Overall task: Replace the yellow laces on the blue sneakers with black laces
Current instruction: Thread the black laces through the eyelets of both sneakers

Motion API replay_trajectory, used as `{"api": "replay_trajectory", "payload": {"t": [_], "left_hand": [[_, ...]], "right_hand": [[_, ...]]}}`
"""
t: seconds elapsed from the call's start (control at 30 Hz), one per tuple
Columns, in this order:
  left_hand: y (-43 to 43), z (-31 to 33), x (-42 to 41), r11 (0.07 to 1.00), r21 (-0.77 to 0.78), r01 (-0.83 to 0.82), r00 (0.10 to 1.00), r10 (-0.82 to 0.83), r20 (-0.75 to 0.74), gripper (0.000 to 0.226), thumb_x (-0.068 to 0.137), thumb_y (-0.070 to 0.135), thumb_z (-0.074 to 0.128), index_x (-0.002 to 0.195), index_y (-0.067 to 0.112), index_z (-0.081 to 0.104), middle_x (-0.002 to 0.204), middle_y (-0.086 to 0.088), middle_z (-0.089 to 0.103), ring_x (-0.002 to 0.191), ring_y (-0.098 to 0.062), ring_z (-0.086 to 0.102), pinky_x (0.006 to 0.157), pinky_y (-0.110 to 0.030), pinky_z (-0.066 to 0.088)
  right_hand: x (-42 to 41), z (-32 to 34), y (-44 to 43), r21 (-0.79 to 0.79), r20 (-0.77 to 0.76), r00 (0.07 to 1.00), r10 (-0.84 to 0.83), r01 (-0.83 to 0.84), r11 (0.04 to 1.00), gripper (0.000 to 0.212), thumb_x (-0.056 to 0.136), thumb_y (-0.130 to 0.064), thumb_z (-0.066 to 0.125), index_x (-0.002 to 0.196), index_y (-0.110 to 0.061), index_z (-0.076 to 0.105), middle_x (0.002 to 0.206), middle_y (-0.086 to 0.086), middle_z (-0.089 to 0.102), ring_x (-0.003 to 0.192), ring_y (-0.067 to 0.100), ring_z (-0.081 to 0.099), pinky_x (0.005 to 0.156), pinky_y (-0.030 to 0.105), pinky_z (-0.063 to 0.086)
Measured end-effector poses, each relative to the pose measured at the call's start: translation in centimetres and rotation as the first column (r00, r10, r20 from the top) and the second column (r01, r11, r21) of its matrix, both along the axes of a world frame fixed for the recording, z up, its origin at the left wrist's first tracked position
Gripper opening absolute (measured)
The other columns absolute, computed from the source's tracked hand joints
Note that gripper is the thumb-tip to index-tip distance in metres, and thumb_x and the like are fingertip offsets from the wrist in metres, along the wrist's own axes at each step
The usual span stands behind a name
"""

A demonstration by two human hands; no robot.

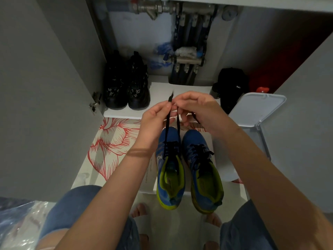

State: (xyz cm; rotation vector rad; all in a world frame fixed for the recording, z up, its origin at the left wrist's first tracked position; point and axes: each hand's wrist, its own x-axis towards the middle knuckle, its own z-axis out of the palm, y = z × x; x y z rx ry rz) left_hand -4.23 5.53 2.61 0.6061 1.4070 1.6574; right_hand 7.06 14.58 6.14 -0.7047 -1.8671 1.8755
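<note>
While both blue sneakers lie side by side at six o'clock below my hands, I judge I'm finishing the nine-o'clock shoe: left hand and right hand fingers pinch its raised black lace ends, so next comes an even pull, then a knot.

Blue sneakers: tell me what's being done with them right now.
A person is lacing them. The left hand and right hand each pinch one end of a black lace, drawn up taut from the eyelets of the sneaker on the view's left. The other sneaker beside it already carries a black lace. No yellow lace is in view.
</note>
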Motion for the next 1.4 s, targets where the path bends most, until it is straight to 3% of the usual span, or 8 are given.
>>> {"api": "replay_trajectory", "payload": {"t": [0.17,0.33,0.5,0.6,0.73,1.0,1.1,1.4], "left_hand": [[1.1,1.9,-0.2,0.996,0.067,-0.052,0.993,0.059,-0.105,0.018,0.095,0.011,0.051,0.106,0.012,0.065,0.074,0.01,0.07,0.072,-0.001,0.065,0.069,-0.018,0.054],[1.7,3.2,-0.1,0.985,0.104,-0.137,0.982,0.149,-0.118,0.018,0.094,0.008,0.054,0.107,0.005,0.065,0.084,-0.004,0.07,0.08,-0.013,0.067,0.075,-0.026,0.057],[2.2,3.2,0.0,0.977,0.103,-0.189,0.971,0.202,-0.128,0.011,0.091,0.01,0.059,0.097,0.011,0.068,0.072,0.002,0.072,0.074,-0.013,0.067,0.075,-0.029,0.057],[2.5,3.2,0.3,0.976,0.122,-0.181,0.98,0.19,-0.061,0.012,0.092,0.009,0.057,0.099,0.009,0.067,0.07,0.005,0.072,0.072,-0.007,0.068,0.073,-0.023,0.055],[2.6,3.1,0.4,0.97,0.14,-0.201,0.978,0.206,-0.023,0.015,0.093,0.009,0.055,0.105,0.006,0.064,0.076,0.005,0.073,0.078,-0.009,0.071,0.072,-0.022,0.055],[2.4,3.0,0.3,0.966,0.135,-0.22,0.975,0.223,-0.01,0.016,0.094,0.012,0.054,0.107,0.008,0.063,0.086,0.002,0.072,0.083,-0.014,0.072,0.076,-0.026,0.058],[2.3,3.1,0.4,0.971,0.131,-0.202,0.979,0.205,-0.01,0.018,0.095,0.012,0.054,0.111,0.007,0.061,0.092,-0.001,0.071,0.084,-0.014,0.071,0.077,-0.026,0.057],[2.5,3.0,0.2,0.977,0.153,-0.146,0.98,0.164,-0.11,0.015,0.094,0.008,0.054,0.105,0.005,0.064,0.085,-0.006,0.07,0.071,-0.01,0.071,0.065,-0.018,0.054]], "right_hand": [[-0.2,1.0,1.0,-0.082,-0.12,0.993,-0.021,0.011,0.997,0.018,0.092,-0.005,0.052,0.105,-0.002,0.064,0.074,0.002,0.066,0.063,0.011,0.061,0.062,0.022,0.052],[-0.9,1.4,1.7,-0.082,-0.161,0.986,-0.047,0.034,0.996,0.015,0.09,0.0,0.054,0.102,-0.001,0.064,0.076,0.006,0.068,0.063,0.012,0.063,0.063,0.024,0.053],[-1.7,1.5,1.7,0.15,-0.104,0.983,-0.148,0.163,0.975,0.014,0.091,-0.005,0.057,0.1,-0.004,0.068,0.073,0.008,0.067,0.047,0.013,0.053,0.046,0.022,0.047],[-2.4,1.6,1.7,0.265,-0.126,0.945,-0.303,0.326,0.907,0.014,0.09,-0.006,0.059,0.099,-0.004,0.07,0.064,0.003,0.061,0.043,0.003,0.05,0.046,0.011,0.039],[-2.9,1.1,1.7,0.331,-0.105,0.92,-0.377,0.389,0.859,0.016,0.087,-0.011,0.064,0.101,-0.01,0.072,0.093,0.005,0.068,0.066,0.0,0.06,0.059,0.014,0.048],[-3.1,1.3,1.4,0.279,-0.068,0.922,-0.381,0.384,0.88,0.016,0.087,-0.014,0.065,0.101,-0.015,0.073,0.087,-0.01,0.071,0.084,-0.004,0.063,0.076,0.013,0.048],[-3.1,1.1,1.4,0.21,-0.112,0.893,-0.436,0.45,0.868,0.018,0.086,-0.013,0.066,0.103,-0.012,0.072,0.091,-0.007,0.071,0.092,0.0,0.065,0.09,0.021,0.05],[-3.1,1.3,1.3,0.111,-0.112,0.944,-0.31,0.322,0.94,0.014,0.086,-0.014,0.065,0.097,-0.01,0.072,0.084,0.006,0.073,0.083,0.01,0.069,0.08,0.018,0.051]]}}
